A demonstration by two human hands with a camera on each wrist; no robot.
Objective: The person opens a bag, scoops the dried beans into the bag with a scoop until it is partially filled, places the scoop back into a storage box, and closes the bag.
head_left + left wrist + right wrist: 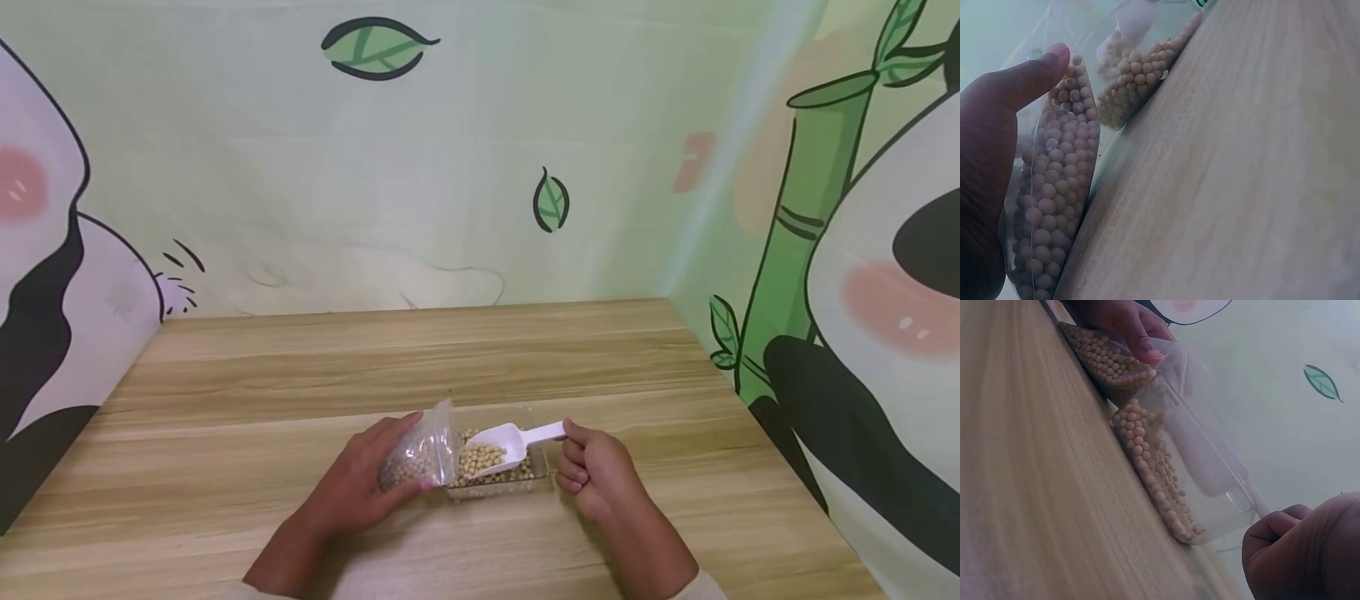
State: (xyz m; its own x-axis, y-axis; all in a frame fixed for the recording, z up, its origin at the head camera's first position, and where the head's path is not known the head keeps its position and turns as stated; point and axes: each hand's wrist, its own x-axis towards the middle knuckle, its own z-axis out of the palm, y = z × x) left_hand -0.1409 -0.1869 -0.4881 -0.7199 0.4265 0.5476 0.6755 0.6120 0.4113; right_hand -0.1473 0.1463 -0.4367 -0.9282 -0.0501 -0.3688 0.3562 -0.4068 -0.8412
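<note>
My left hand (367, 479) grips a clear plastic bag (1054, 181) of soybeans, thumb over its near side. The bag lies on the table with its mouth toward a clear plastic box (1222, 515). Loose soybeans (1147, 456) cover the bottom of this box. In my right hand (603, 471) is the handle of a white scoop (543, 432), pinched between thumb and curled fingers. The scoop's bowl is tilted inside the box, its tip toward the bag mouth, with soybeans (480, 457) in it. Part of the bowl shows through the box wall in the right wrist view.
A wood-grain table (225, 467) carries the box and bag. Behind it hangs a pale green backdrop (450, 208) with printed leaves. Printed pandas and a bamboo stalk (817, 183) flank the table at the sides.
</note>
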